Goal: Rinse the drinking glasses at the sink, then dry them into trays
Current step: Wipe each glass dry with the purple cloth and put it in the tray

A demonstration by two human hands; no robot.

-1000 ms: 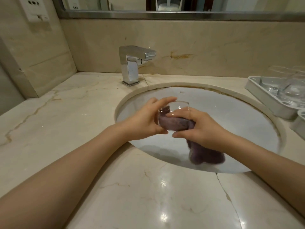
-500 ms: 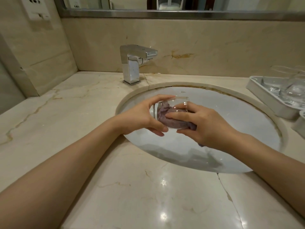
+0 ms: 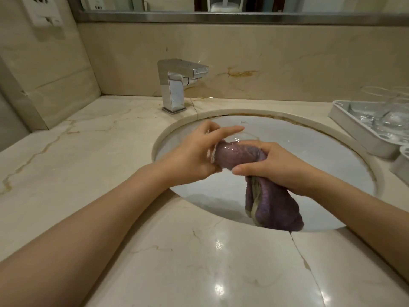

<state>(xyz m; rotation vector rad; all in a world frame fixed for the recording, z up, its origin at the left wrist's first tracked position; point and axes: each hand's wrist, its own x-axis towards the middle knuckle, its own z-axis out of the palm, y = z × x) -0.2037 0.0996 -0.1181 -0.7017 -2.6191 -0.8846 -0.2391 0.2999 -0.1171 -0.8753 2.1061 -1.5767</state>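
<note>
1. Head view: Over the white oval sink (image 3: 332,160), a person holds a clear drinking glass (image 3: 234,151) on its side, base toward the left and mouth toward the right, above the basin and clear of its walls.
2. The left hand (image 3: 194,156) grips the base end of the glass, thumb underneath and fingers curved over the top, the index finger stretched along the upper wall.
3. The right hand (image 3: 274,167) is closed around a purple cloth (image 3: 274,207) at the mouth of the glass; one end of the cloth is stuffed inside the glass and shows through its wall, while the rest hangs from below the palm toward the near edge of the basin.
4. A square chrome tap (image 3: 177,85) stands on the marble counter (image 3: 110,173) behind the sink, to the left of centre, its spout pointing right.
5. At the right edge, a white tray (image 3: 354,129) sits on the counter beside the sink, holding other clear glasses (image 3: 396,107); how many cannot be told.
6. The corner of a second white tray (image 3: 401,165) shows just in front of the first, its contents out of frame.
7. A cracked seam crosses the counter in front of the basin; a mirror frame (image 3: 221,17) runs along the top of the wall.
</note>
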